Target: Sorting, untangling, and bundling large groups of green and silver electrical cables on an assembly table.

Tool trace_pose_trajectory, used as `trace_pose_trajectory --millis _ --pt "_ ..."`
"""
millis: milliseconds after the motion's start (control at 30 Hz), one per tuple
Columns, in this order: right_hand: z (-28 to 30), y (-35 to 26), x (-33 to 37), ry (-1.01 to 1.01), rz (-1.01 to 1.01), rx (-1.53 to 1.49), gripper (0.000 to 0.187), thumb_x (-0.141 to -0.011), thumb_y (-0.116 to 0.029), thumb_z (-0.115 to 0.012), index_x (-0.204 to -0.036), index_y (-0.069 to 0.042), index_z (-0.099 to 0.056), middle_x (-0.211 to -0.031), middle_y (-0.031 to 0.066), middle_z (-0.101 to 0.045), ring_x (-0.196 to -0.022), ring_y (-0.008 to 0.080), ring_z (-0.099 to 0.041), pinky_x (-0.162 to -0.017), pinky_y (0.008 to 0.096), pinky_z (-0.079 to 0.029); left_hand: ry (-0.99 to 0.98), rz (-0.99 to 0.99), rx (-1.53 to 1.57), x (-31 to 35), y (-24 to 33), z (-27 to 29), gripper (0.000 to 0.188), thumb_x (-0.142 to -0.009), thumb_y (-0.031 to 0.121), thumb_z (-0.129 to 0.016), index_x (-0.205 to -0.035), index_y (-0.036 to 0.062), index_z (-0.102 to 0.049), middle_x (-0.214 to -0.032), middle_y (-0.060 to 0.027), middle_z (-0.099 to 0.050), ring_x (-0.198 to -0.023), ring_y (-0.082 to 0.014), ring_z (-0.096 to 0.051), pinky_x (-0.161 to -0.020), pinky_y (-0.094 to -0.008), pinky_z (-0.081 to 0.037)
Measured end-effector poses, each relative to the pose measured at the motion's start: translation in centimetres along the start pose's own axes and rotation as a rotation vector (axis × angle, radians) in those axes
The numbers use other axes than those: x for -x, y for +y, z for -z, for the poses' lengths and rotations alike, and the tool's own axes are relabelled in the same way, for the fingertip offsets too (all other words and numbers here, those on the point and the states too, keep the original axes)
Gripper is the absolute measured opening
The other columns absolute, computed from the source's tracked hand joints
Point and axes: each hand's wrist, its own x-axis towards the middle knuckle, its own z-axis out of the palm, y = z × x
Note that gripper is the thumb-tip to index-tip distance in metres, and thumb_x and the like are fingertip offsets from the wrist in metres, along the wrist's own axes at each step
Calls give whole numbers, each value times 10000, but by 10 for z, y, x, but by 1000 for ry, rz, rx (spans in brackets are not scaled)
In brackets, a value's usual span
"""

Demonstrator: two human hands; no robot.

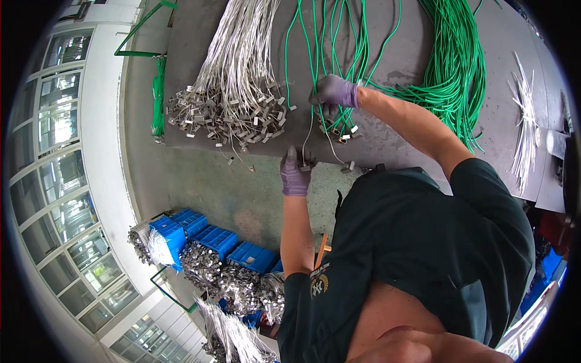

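My gloved left hand is at the table's front edge, its fingers closed on a small grey metal connector at the end of a thin silver wire. That wire runs up toward my gloved right hand, whose fingers are curled around a green tube or wire. Several more loose green strands spread over the table beyond it. Close to the right hand, a second silver wire hangs down to another grey connector. Small connector ends lie just below that hand. What its palm covers is hidden.
Left on the dark table lies a thick bundle of silver wires with piled grey connectors. A large green bundle and white strands lie rightward. Blue crates with connectors stand on the floor at lower left.
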Motion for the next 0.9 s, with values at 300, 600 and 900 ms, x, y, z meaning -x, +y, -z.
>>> trace_pose_trajectory --millis 300,600,900 --pt "-43 7 13 -94 -3 -118 198 -766 -126 -652 -803 63 -607 -640 111 -625 -498 193 -625 -409 274 -519 190 -146 -265 -33 5 -19 397 -834 469 -572 -843 72 -560 -586 -4 -466 -457 -111 -457 -413 -265 -383" --pt "-49 -4 19 -97 -88 -65 199 -738 -129 -667 -754 60 -606 -646 132 -631 -495 209 -628 -397 288 -510 251 -357 -761 -72 -2 -23 543 -879 497 -484 -1034 -20 -537 -866 -68 -562 -651 -120 -476 -571 -285 -429" --pt "16 -8 -1 -10 -88 -232 210 -791 -124 -635 -855 59 -554 -732 144 -634 -581 233 -652 -470 308 -563 110 -450 -1033 -40 -1 -5 452 -878 434 -531 -953 -11 -534 -870 -51 -575 -778 -167 -525 -696 -299 -448"
